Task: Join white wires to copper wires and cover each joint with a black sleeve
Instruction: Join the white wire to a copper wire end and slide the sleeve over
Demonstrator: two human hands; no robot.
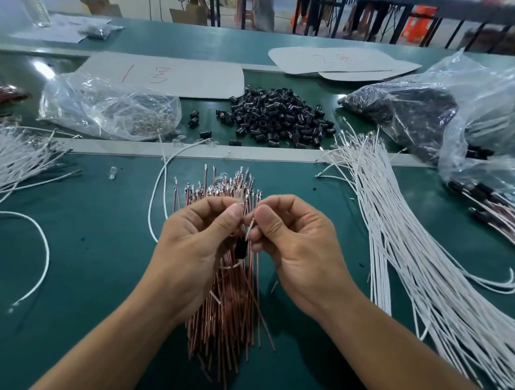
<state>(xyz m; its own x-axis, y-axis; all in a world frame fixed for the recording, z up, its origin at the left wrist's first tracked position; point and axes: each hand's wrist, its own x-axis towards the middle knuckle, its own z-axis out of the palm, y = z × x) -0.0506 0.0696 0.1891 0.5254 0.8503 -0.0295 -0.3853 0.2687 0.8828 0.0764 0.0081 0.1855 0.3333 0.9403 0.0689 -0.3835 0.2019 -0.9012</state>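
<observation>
**Two pinches meet over the copper heap**

The left hand and the right hand come together thumb to thumb above the green bench, directly over a heap of copper wires that lies fanned out between the forearms. The left grip is narrow: thumb and forefinger pinch a clear-tipped wire end. A black sleeve hangs just below that pinch, in the gap between the two hands. The right grip is narrow too, thumb and forefinger closed on a pale wire end that slants up toward the left thumb. Whether the two ends touch cannot be told.

To the right, a thick bundle of white wires sweeps across the bench. A second white bundle lies at the left edge. On the far side sits a pile of loose sleeves, flanked by a clear plastic bag on the left and a larger bag on the right. A cardboard sheet lies behind the pile.
</observation>
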